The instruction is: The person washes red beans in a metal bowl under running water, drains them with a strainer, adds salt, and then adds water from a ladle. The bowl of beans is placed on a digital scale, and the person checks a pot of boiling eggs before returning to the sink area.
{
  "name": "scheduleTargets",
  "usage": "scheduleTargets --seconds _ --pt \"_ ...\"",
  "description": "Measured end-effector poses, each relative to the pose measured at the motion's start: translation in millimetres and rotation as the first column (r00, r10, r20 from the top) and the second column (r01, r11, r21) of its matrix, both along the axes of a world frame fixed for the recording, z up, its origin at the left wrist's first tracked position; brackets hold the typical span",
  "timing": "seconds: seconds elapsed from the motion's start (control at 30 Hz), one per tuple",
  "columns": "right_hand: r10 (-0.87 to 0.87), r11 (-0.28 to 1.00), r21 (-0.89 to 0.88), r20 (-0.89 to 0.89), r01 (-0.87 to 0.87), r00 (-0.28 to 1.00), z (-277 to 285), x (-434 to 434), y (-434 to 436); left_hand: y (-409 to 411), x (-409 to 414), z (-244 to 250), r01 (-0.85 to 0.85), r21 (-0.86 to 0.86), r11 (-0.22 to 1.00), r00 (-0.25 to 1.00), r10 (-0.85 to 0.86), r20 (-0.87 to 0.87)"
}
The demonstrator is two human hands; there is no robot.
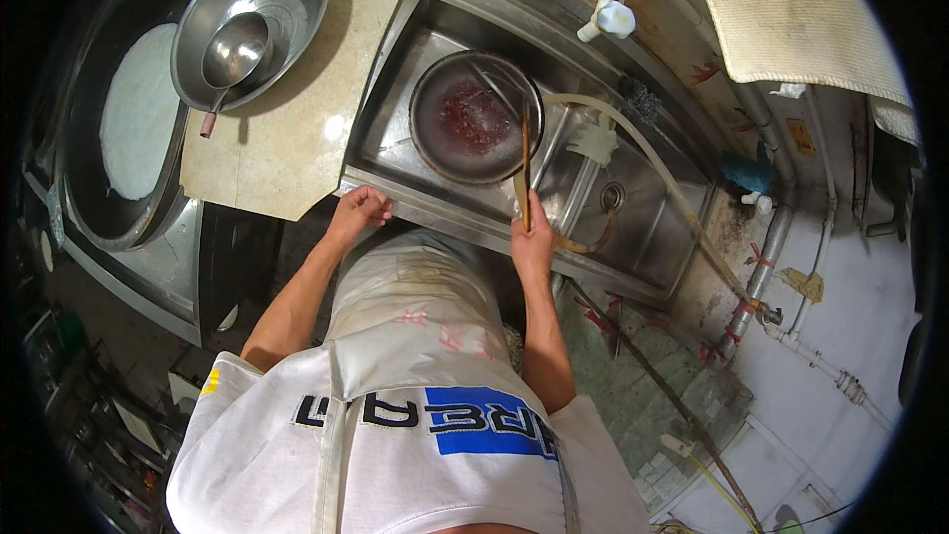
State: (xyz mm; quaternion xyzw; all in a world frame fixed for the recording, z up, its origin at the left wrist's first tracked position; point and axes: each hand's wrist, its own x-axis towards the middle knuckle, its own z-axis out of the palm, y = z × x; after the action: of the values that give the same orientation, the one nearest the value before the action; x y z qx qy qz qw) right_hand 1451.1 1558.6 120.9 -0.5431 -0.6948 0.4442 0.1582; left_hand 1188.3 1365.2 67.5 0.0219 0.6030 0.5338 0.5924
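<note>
A dark round pan (474, 156) with dark red residue inside rests in the left basin of a stainless steel sink (452, 211). My right hand (534, 237) is closed around a long thin wooden stick or handle (526, 163) that reaches over the pan's right rim; a flatter, yellowish strip lies beside it in the same grip. What the far end of the stick is like cannot be told. My left hand (363, 209) hovers at the sink's front left edge with curled fingers and holds nothing that I can see.
On a beige board (296, 163) at the left stands a metal bowl (296, 37) with a ladle (236, 50). Further left is a wok (85, 193) with white contents. A hose (656, 159) crosses the right basin near a drain (612, 196). A tap (614, 17) is above.
</note>
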Motion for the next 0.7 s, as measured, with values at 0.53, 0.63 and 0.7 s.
scheduleTargets --seconds 0.53,0.63,0.7 --pt "0.003 0.984 -0.179 -0.073 -0.016 0.997 9 19 6 49 -1 -1 -0.182 0.011 0.983 0.977 0.180 0.117" --pt "-0.132 0.952 -0.292 -0.111 0.094 0.985 26 22 11 84 -7 -17 -0.259 -0.103 0.960 0.956 0.270 0.117" --pt "-0.239 0.907 -0.380 -0.115 0.180 0.964 36 25 14 106 -11 -41 -0.352 -0.214 0.911 0.905 0.390 0.172"
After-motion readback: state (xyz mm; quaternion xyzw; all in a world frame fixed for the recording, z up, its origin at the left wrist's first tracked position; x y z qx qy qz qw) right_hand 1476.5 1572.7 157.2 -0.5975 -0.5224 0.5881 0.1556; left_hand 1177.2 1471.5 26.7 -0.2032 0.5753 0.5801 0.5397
